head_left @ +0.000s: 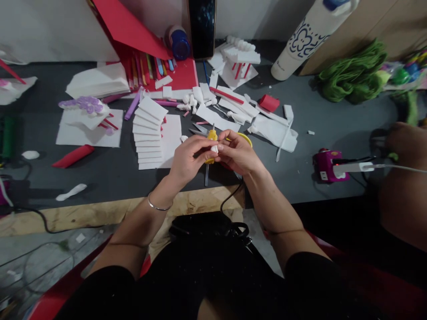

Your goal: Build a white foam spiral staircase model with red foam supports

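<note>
Just in front of me, over the table's near edge, my left hand (190,158) and my right hand (238,153) meet with fingers closed. Between their fingertips is a small white lump (214,149), of soft-looking stuff whose kind I cannot make out. Right behind the fingers lies a yellow tool (212,134) with a thin tip and a clear rod pointing toward me; the hands partly hide it. Scissors (199,129) lie under the hands, their blades to the left and a yellow handle loop on the right.
Stacked white foam strips (148,140) stand left of the hands. White scraps (230,104) spread behind. Small foam models (88,113) with red legs, a phone (202,29), a bottle (302,42), green yarn (355,73) and a purple power adapter (332,166) surround them. Another person's arm (405,178) is at right.
</note>
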A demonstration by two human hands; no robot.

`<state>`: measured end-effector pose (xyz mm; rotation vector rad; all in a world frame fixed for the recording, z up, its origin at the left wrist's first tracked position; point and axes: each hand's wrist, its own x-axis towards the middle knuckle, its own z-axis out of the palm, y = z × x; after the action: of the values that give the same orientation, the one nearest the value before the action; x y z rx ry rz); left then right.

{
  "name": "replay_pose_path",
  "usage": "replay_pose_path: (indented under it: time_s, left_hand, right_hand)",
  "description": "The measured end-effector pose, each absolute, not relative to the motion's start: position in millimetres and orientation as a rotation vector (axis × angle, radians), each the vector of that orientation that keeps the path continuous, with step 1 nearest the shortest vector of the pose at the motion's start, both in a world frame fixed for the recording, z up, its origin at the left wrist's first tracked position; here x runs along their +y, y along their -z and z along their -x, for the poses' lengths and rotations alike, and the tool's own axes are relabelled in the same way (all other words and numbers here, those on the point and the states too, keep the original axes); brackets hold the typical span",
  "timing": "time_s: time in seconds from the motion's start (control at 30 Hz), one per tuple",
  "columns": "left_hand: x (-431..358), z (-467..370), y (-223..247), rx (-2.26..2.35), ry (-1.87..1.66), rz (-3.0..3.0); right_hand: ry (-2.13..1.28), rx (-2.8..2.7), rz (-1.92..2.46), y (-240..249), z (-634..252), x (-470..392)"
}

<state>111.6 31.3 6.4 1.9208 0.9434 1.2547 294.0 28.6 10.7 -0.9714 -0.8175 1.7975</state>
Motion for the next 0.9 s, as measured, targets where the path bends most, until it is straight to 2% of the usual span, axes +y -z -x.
replay_pose_path:
  time_s: [0.27, 0.57, 0.9]
  left_hand:
    - [29.5, -113.8, -5.8, 1.012, -1.287, -2.069]
    - [31.1, -115.8, -2.8, 1.059, -1.277, -1.797]
    - [36.4, -114.7, 3.4, 0.949, -1.303, -1.805]
  right_hand:
    - [-1.804, -0.807, 0.974, -13.1, -292.5, 26.8]
    - [-1.758, -0.817, 0.982, -5.5, -290.8, 27.7]
    - [-1.734, -0.883, 1.005, -5.2, -290.5, 26.9]
